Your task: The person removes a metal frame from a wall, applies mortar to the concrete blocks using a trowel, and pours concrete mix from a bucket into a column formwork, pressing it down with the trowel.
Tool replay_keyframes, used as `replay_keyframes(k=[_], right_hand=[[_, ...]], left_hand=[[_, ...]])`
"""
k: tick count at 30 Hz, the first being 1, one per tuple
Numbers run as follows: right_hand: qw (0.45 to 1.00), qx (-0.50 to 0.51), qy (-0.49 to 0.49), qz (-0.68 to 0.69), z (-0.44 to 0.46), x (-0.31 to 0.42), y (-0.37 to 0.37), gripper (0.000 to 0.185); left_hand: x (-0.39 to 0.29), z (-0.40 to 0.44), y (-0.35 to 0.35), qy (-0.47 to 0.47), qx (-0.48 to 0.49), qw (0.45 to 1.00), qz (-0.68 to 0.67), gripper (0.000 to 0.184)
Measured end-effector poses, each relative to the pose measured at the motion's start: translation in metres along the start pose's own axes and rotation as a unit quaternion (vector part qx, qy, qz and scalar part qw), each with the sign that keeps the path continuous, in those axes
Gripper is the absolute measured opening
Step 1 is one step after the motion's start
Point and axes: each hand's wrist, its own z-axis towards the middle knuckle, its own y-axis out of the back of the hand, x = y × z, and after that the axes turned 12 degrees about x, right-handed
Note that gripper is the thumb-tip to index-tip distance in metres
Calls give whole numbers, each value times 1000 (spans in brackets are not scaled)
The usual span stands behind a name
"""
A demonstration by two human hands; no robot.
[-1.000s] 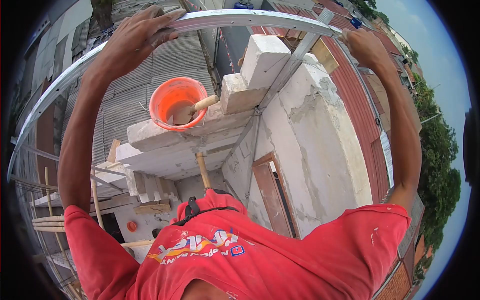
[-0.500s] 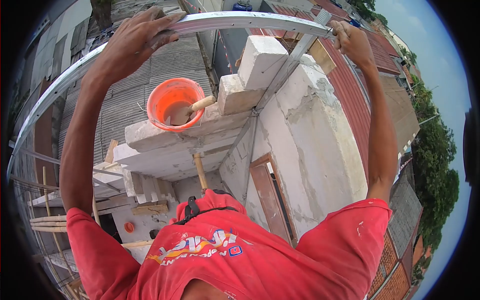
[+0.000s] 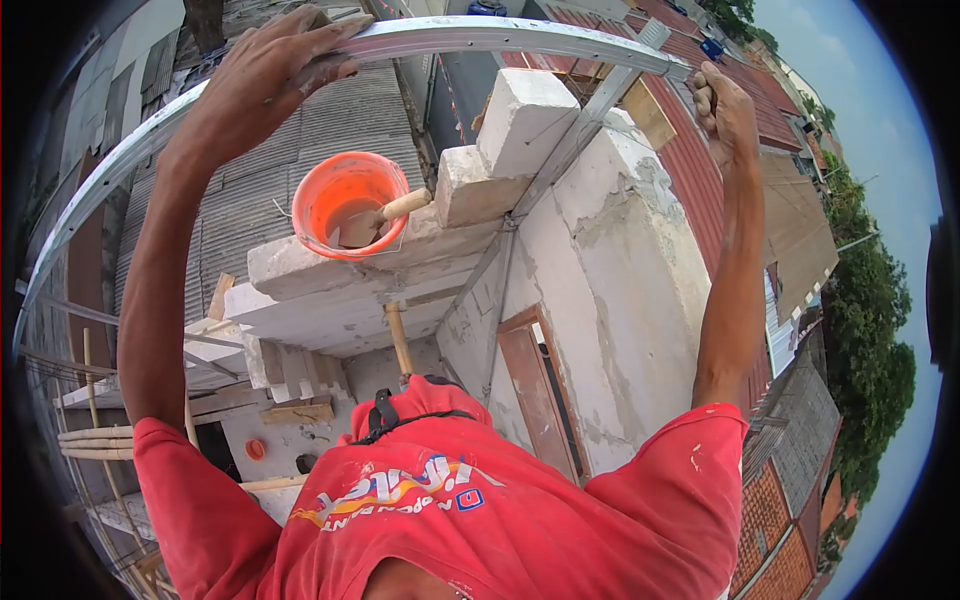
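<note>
A long silvery metal bar (image 3: 480, 36) runs across the top of the head view and bends down the left side through the lens. My left hand (image 3: 275, 75) grips it at the upper left, fingers over its edge. My right hand (image 3: 727, 112) is curled closed just beyond the bar's right end, apart from it; whatever is in it is hidden. Another metal bar (image 3: 600, 105) stands at the wall corner and meets the long bar near its right end. Below, an orange bucket (image 3: 318, 205) with a wooden-handled tool (image 3: 405, 205) in it rests on the block wall (image 3: 300, 270).
Pale blocks (image 3: 528, 112) are stacked beside the corner. A plastered wall (image 3: 640, 270) with a door frame (image 3: 540, 375) drops away on the right. Corrugated roofing (image 3: 250, 190) lies beyond the bucket. Bamboo poles (image 3: 98, 442) are at the left, and a wooden pole (image 3: 398, 335) stands below the wall.
My right hand first moved left along the bar's end, then came off it to the right, its arm now closer in. My left hand has kept its hold on the bar.
</note>
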Motion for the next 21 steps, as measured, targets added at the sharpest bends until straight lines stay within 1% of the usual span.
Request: replay_keyframes(k=[1, 2, 3, 5, 6, 9, 10, 13, 16, 18, 19, 21], right_hand=[[999, -39, 8, 23, 5, -8, 15, 29], [998, -64, -3, 27, 11, -24, 25, 34], [994, -85, -4, 66, 11, -35, 16, 37], [980, -134, -9, 145, 3, -53, -6, 47], [980, -108, -32, 163, 4, -62, -2, 75], [948, -102, -74, 292, -11, -49, -43, 99], [950, -36, -56, 307, -12, -49, -44, 114], [942, 20, 11, 334, -1, -53, -37, 119], [940, 25, -22, 339, -2, -41, -37, 123], [926, 6, 10, 378, -2, -20, -39, 121], [917, -3, 28, 397, 1, -6, -40, 120], [942, 11, 78, 328, 14, 29, -36, 116]], left_hand=[[4, -1, -6, -24, -52, 997, 47, 55], [12, -2, -16, -45, -105, 989, 97, 55], [17, -4, -21, -66, -155, 975, 146, 54], [3, -3, 0, -15, -35, 998, 44, 54], [-2, -1, 7, 8, 27, 1000, -9, 54], [15, -1, -18, -21, -66, 991, 116, 55], [15, -1, -21, -24, -73, 990, 121, 55], [11, -5, -19, -25, -82, 988, 128, 55], [10, -3, -10, -20, -54, 994, 95, 54], [13, 2, -1, -14, -18, 998, 54, 52], [18, 5, 8, -31, -50, 996, 66, 51], [38, 7, 25, -63, -104, 989, 87, 49]])
